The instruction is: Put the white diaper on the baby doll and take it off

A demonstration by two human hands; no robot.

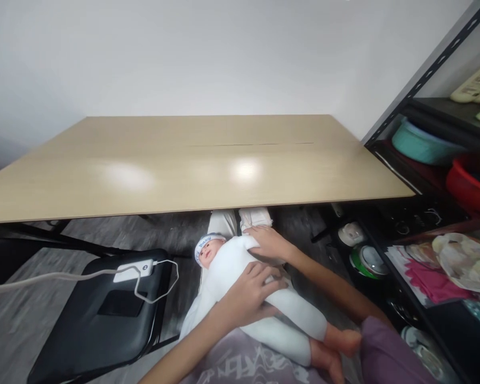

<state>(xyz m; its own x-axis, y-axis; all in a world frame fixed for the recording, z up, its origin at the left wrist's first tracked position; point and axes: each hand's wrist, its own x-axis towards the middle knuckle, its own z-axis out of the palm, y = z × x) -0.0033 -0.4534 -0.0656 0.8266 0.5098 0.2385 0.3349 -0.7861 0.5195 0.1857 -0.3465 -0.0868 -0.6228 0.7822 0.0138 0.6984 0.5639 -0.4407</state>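
A baby doll in a white suit and a white cap with blue lettering lies slantwise across the person's lap. Its head points to the far left and its bare feet to the near right. My left hand curls over the doll's middle, fingers bent around the white clothing and thumb toward the legs. Farther up, near the doll's shoulder and arm, my right hand rests on the white cloth with its fingers stretched out. The doll's far side is partly hidden by my hands.
A wooden table stands just ahead, its front edge above the lap. At left, a black chair carries a white power bank with a cable and a dark flat object. Black shelving at right holds basins, cloth and containers.
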